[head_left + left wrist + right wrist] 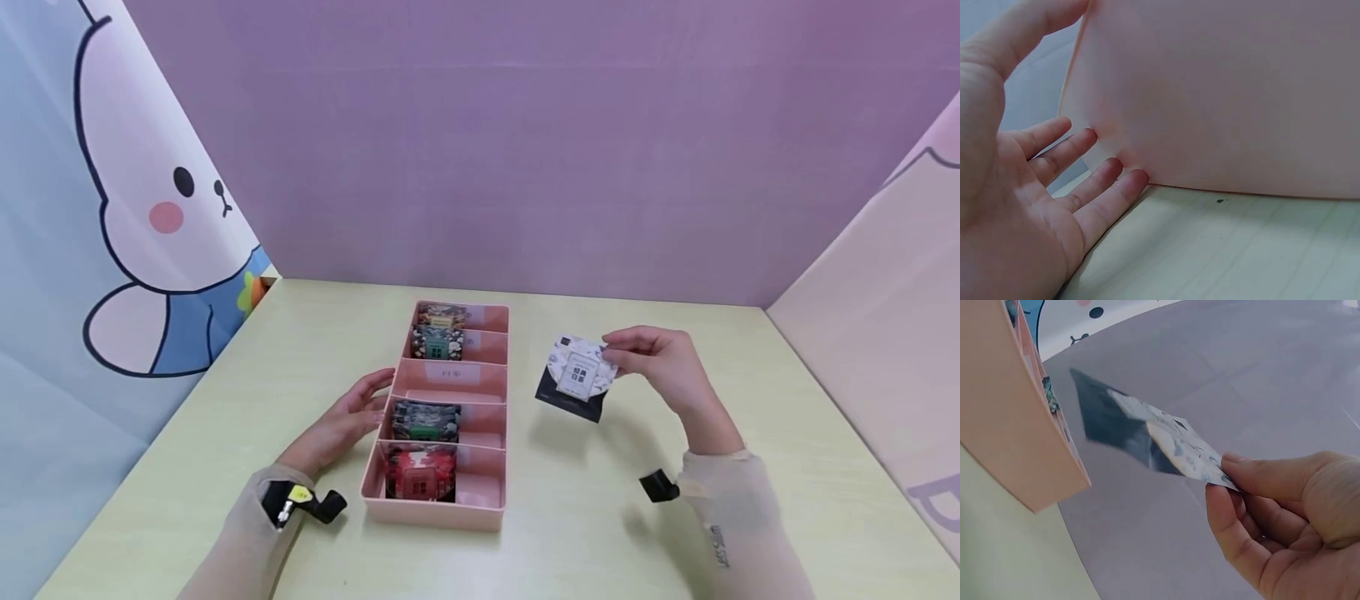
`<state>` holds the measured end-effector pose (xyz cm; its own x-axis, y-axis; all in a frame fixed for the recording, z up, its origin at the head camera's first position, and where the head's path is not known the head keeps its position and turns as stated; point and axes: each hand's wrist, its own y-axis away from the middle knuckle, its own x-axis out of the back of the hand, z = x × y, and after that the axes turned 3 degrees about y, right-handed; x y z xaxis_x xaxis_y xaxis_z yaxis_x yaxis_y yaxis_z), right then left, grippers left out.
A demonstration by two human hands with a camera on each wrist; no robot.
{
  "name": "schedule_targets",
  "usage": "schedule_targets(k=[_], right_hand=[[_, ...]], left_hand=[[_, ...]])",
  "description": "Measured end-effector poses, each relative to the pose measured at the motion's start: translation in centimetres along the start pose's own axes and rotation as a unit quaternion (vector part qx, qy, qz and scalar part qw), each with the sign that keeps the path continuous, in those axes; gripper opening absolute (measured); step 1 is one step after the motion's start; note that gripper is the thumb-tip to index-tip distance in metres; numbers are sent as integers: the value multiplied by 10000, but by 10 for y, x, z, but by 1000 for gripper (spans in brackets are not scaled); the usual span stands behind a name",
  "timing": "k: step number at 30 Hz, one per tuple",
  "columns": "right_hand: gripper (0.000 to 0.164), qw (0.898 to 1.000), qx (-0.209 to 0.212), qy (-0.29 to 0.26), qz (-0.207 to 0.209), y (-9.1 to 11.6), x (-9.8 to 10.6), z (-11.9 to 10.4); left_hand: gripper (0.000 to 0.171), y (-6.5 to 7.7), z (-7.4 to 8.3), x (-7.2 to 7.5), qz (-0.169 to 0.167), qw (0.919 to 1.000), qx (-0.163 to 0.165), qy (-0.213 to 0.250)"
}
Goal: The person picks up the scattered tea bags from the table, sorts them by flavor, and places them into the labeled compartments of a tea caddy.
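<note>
My right hand (656, 367) pinches a white and black sachet (577, 375) by its upper right corner, to the right of a long pink box (435, 514). In the right wrist view the sachet (1147, 434) is tilted, its corner between thumb and index finger. My left hand (348, 421) rests at the box's left side; in the left wrist view its straight fingertips (1138, 178) touch the wall low down. The box has several compartments: red sachets (420, 475) in the nearest, dark green ones (425, 422) behind, a bare middle one, then floral sachets (437, 343) and brown-yellow ones (442, 317).
The pale wooden table (585, 533) carries the box. A purple backdrop (525, 167) rises at its far edge, with a cartoon-printed cloth (172, 250) on the left and a pale cloth (885, 275) on the right. White labels (452, 372) mark the compartments.
</note>
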<state>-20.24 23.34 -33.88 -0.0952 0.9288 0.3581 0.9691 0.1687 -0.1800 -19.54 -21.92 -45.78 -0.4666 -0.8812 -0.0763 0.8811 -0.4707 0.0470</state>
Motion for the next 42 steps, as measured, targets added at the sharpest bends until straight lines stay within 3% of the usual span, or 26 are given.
schedule_targets(k=[25, 35, 42], right_hand=[[20, 9979, 180, -354, -518, -53, -79, -24], [22, 9946, 525, 168, -878, -76, -110, -23], [20, 9869, 818, 797, -1142, -88, -126, -19]], left_hand=[[74, -1, 1, 0, 49, 10000, -32, -29], [75, -8, 2, -5, 120, 9999, -87, -45], [72, -12, 0, -6, 94, 9997, -200, -39]])
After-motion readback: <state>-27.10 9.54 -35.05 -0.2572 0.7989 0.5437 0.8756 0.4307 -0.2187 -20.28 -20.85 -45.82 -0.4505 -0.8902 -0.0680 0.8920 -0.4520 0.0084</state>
